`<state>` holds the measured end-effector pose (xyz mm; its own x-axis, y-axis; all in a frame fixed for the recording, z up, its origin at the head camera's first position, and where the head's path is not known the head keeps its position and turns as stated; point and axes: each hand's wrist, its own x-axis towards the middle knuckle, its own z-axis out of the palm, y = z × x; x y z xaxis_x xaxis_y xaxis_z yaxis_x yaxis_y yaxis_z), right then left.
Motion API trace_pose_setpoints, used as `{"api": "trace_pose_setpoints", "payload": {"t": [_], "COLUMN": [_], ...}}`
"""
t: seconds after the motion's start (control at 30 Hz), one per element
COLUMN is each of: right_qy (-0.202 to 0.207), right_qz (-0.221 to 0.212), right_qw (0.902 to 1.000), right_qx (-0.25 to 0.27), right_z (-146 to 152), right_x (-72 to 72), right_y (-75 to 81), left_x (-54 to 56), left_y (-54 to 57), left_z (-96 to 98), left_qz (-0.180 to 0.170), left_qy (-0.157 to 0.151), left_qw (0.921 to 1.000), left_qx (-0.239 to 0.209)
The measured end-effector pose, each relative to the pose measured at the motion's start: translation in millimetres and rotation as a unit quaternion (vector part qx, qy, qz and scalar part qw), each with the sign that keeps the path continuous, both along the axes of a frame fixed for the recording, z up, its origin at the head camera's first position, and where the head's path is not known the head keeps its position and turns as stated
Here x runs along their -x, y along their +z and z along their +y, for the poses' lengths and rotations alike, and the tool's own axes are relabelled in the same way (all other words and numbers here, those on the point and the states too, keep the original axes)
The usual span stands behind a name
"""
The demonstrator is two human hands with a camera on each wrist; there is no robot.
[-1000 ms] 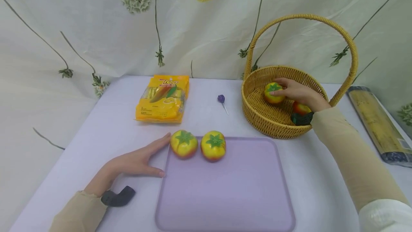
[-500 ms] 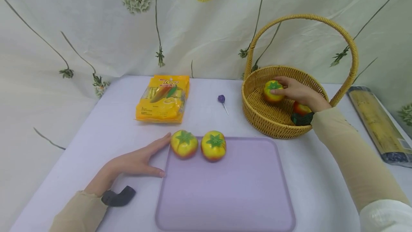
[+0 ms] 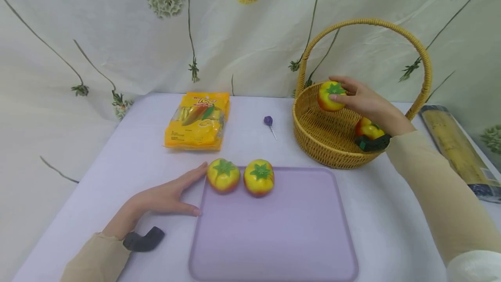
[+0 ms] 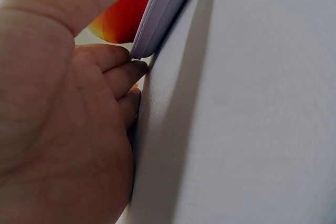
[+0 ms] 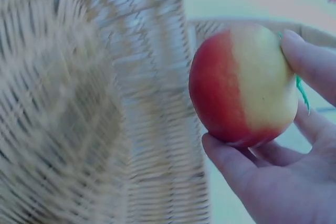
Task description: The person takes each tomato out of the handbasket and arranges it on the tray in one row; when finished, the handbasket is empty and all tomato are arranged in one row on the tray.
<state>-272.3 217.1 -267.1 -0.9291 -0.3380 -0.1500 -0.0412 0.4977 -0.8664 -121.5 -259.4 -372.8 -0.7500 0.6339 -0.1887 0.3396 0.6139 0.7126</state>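
Note:
My right hand pinches a yellow-and-red toy persimmon with a green calyx, raised above the wicker basket. In the right wrist view, thumb and fingers hold the persimmon from opposite sides. Another persimmon lies inside the basket near its right side, partly covered by the wrist strap. With fingers spread, my left hand touches the left edge of the lilac tray. Two more persimmons, a left one and a right one, sit at the tray's back left corner.
A yellow candy bag lies behind the tray to the left. Between bag and basket is a purple lollipop. The basket's tall handle arches over the right arm. A long plastic-wrapped pack lies at the far right.
My right hand has lifted the persimmon from the basket's floor to about rim height or above. The persimmon left in the basket shows more now. My left hand has stayed put.

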Motion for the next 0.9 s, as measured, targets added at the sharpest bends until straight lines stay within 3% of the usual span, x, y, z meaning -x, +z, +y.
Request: {"api": "trace_pose_setpoints", "payload": {"t": [0.23, 0.43, 0.63, 0.9], "right_qy": [0.005, 0.022, 0.069, 0.127], "right_qz": [0.028, 0.065, 0.076, 0.037], "right_qw": [0.9994, 0.9960, 0.9877, 0.9781], "right_qx": [0.019, 0.058, 0.118, 0.161], "right_z": [-10.1, -21.4, -33.2, -53.4], "right_x": [-26.5, -56.4, -89.0, -118.7], "right_y": [17.6, 21.2, 10.7, -21.5], "left_x": [0.3, 0.4, -0.5, -0.3], "left_y": [0.4, -0.9, 0.6, 1.3], "left_z": [0.2, -0.2, 0.3, 1.4], "left_qz": [-0.004, -0.001, 0.000, -0.003], "left_qy": [0.004, -0.001, 0.000, 0.000], "left_qw": [1.0000, 1.0000, 1.0000, 1.0000], "left_qx": [-0.002, -0.005, -0.005, -0.006]}}
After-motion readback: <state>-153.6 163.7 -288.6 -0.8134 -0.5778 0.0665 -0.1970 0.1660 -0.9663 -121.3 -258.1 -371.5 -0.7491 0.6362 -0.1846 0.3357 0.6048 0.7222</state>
